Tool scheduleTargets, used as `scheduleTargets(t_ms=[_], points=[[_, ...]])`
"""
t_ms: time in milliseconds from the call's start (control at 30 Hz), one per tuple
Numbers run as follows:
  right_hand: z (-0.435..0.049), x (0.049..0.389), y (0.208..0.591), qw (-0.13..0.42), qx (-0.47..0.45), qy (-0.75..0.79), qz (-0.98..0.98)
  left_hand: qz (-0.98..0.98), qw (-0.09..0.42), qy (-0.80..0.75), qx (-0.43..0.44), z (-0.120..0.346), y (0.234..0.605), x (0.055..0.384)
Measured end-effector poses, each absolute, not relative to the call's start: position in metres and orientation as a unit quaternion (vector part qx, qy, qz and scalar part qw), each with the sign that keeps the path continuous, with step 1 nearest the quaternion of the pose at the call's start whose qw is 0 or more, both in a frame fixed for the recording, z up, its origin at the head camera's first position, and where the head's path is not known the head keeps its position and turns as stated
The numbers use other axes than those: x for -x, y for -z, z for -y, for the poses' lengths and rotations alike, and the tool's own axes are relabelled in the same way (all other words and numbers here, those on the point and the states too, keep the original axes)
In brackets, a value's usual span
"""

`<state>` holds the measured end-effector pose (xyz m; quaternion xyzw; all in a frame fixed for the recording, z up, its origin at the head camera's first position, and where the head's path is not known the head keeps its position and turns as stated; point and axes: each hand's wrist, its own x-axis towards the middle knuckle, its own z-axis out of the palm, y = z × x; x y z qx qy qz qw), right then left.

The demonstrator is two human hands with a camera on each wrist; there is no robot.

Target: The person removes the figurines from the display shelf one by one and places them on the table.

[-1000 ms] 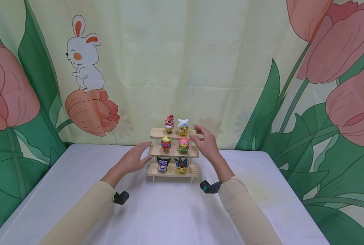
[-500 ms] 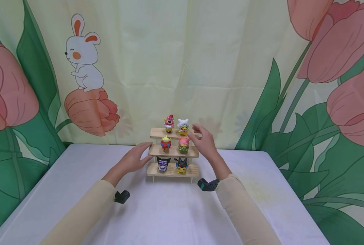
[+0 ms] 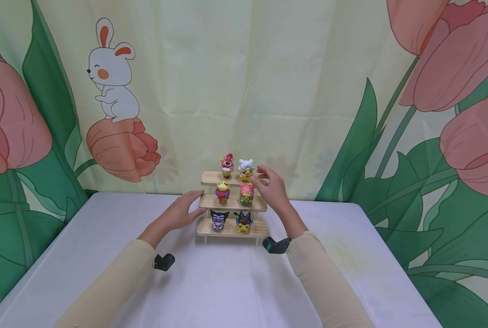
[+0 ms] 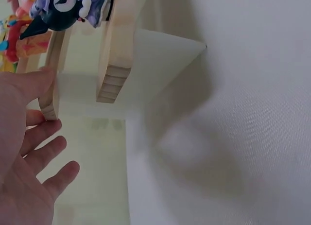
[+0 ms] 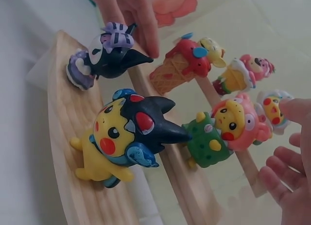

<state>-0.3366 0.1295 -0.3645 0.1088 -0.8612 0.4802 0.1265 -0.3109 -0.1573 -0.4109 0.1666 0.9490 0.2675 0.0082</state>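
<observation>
A three-tier wooden display stand [image 3: 227, 228] bears two small figurines on each tier. My left hand [image 3: 181, 211] grips the left end of the middle tier, with the thumb [image 4: 36, 83] on one side and fingers on the other. My right hand [image 3: 274, 187] is beside the top tier's right end, its fingers loosely bent with nothing visible between them. Closest to it is a yellow figurine in a white hood [image 3: 246, 170], partly hidden by the thumb in the right wrist view. Below that stands a pink-hooded figurine [image 3: 246, 194]; a black-hooded yellow one [image 5: 116, 137] is on the bottom tier.
A red figurine on a cone [image 5: 182, 64], a purple-and-black one [image 3: 218, 220] and a red-hatted one [image 3: 227, 166] fill the left side. The white-covered table [image 3: 219, 282] meets a printed curtain [image 3: 211, 91] behind the stand.
My right hand has moved slightly left, closer to the top tier and the white-hooded figurine. The left hand has shifted slightly right, up against the stand. The figurines have kept their places.
</observation>
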Motion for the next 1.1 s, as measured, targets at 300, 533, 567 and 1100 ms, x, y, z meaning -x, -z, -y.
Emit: scheduleTargets(t_ms=[300, 533, 567, 1100], points=[[-0.127, 0.339, 0.363, 0.124, -0.1, -0.489, 0.858, -0.935, 0.015, -0.309, -0.176, 0.158, 0.414, 0.316], [-0.125, 0.342, 0.364, 0.122, -0.093, -0.487, 0.859, -0.925, 0.014, -0.336, -0.18, 0.158, 0.416, 0.319], [-0.125, 0.342, 0.364, 0.122, -0.093, -0.489, 0.859, -0.923, 0.015, -0.338, -0.181, 0.158, 0.417, 0.319], [-0.118, 0.347, 0.364, 0.121, -0.081, -0.485, 0.862, -0.915, 0.017, -0.362, -0.176, 0.158, 0.421, 0.322]])
